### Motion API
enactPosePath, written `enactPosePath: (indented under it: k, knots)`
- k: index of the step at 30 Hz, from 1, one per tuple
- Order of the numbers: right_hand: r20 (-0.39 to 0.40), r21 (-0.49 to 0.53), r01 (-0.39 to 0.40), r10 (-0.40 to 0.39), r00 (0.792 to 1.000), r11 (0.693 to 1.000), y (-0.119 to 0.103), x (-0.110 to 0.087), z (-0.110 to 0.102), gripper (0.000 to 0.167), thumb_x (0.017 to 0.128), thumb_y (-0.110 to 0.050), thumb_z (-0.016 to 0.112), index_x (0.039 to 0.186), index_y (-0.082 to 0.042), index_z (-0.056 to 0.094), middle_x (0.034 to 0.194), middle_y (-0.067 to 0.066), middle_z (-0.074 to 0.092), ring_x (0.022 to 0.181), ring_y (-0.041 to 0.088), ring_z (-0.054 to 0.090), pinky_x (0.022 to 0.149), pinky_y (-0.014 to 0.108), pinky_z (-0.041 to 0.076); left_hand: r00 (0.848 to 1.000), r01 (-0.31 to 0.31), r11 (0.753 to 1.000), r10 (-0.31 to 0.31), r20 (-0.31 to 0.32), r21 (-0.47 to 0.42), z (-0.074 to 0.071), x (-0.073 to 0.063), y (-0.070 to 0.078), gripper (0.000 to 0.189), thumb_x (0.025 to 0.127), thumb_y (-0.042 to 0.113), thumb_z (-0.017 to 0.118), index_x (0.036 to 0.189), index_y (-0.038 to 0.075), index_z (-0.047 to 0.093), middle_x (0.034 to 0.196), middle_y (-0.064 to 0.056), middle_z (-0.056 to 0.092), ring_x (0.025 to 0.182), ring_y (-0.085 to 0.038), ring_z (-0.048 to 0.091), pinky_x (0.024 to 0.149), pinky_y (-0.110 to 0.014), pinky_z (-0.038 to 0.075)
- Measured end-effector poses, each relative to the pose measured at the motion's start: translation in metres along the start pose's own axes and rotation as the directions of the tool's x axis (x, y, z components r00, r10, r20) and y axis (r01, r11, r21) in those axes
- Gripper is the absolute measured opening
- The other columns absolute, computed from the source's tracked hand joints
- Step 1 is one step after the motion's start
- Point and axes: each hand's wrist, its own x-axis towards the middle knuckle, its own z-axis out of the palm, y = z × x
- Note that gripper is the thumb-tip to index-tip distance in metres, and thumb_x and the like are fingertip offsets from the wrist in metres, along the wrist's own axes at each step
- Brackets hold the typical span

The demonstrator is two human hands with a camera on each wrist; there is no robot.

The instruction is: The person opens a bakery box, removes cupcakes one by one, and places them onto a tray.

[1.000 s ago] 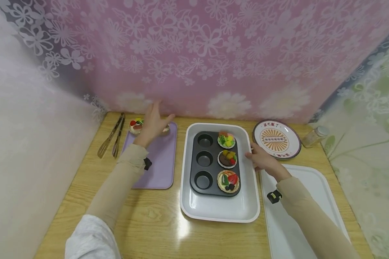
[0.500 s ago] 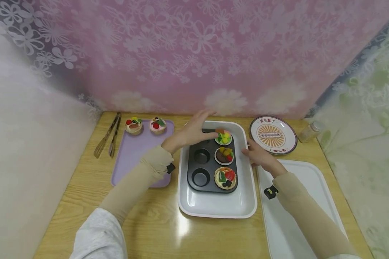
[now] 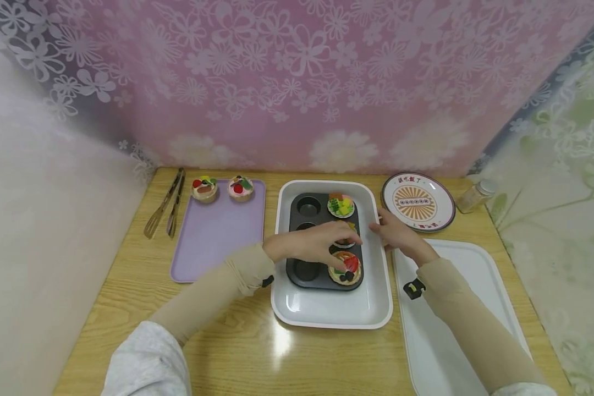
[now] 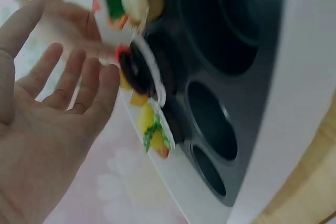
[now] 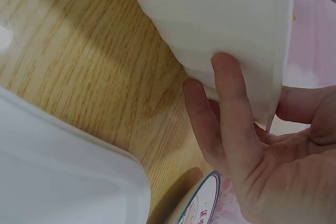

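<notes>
My left hand point(image 3: 322, 243) hovers over the dark muffin tin point(image 3: 322, 287), fingers spread and holding nothing. Below it are the strawberry tart point(image 3: 344, 275) and the middle tart point(image 3: 344, 243), which it partly covers; in the left wrist view a gap shows between fingers and tarts. A third tart point(image 3: 341, 207) with yellow and green topping fills the tin's far right cup. The tin lies inside a deep white tray point(image 3: 331, 322). My right hand point(image 3: 401, 235) grips that tray's right wall, thumb inside and fingers point(image 5: 231, 87) against the outside.
On the left, a purple tray point(image 3: 218, 242) bears two tarts, a cherry one point(image 3: 240, 190) and another point(image 3: 204, 190). Tongs point(image 3: 165, 206) lie beside it. A patterned plate point(image 3: 418, 201), a spice jar point(image 3: 477, 196) and a flat white tray point(image 3: 455, 308) are on the right.
My left hand has moved from the purple tray rightward, across the tin's far end, then nearer to me over the lower tarts. The right hand keeps its grip on the white tray.
</notes>
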Motion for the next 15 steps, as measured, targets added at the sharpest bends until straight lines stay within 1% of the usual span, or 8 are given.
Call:
enactPosePath:
  k: [2,4,7,9,15]
  knots:
    - [0.004,-0.001,-0.001,0.001,1.000,1.000,0.000,0.000,0.000,0.059,0.114,-0.021,0.041,0.166,-0.004,0.018,0.161,0.033,0.034,0.137,0.049,0.051,0.084,0.048,0.063,0.999,0.025,0.999,-0.026,0.033,0.032,0.007,0.000,0.001,0.065,0.092,0.030,0.084,0.149,0.013,0.055,0.145,-0.007,0.056,0.134,-0.020,0.054,0.116,-0.030,0.045]
    - [0.006,-0.002,-0.005,0.005,1.000,1.000,0.000,0.000,-0.001,0.059,0.114,-0.022,0.041,0.166,-0.005,0.018,0.161,0.033,0.035,0.136,0.048,0.050,0.083,0.045,0.063,0.997,0.056,0.996,-0.059,0.050,0.064,0.012,-0.001,0.003,0.066,0.092,0.031,0.084,0.149,0.015,0.055,0.144,-0.004,0.056,0.133,-0.017,0.053,0.115,-0.028,0.044]
    - [0.010,-0.006,-0.008,0.008,1.000,1.000,-0.001,0.000,-0.001,0.060,0.114,-0.022,0.042,0.167,-0.006,0.018,0.162,0.033,0.033,0.136,0.047,0.049,0.081,0.043,0.062,0.994,0.087,0.990,-0.093,0.048,0.111,0.019,-0.001,0.004,0.070,0.091,0.033,0.085,0.151,0.018,0.053,0.145,-0.001,0.055,0.133,-0.014,0.050,0.116,-0.028,0.043]
    - [0.010,-0.005,-0.009,0.009,1.000,1.000,-0.001,0.000,-0.001,0.060,0.114,-0.022,0.042,0.167,-0.006,0.018,0.162,0.032,0.032,0.136,0.047,0.049,0.081,0.043,0.062,0.994,0.094,0.986,-0.101,0.043,0.138,0.022,-0.001,0.005,0.074,0.090,0.032,0.086,0.153,0.017,0.050,0.149,0.000,0.054,0.136,-0.014,0.049,0.118,-0.029,0.042]
    - [0.008,0.004,-0.002,0.002,1.000,1.000,0.001,0.001,0.001,0.060,0.114,-0.022,0.040,0.167,-0.005,0.016,0.166,0.034,0.027,0.140,0.051,0.047,0.085,0.047,0.061,0.989,0.129,0.975,-0.140,0.052,0.179,0.033,0.000,0.006,0.082,0.091,0.030,0.085,0.159,0.016,0.042,0.160,0.000,0.050,0.146,-0.014,0.048,0.123,-0.030,0.038]
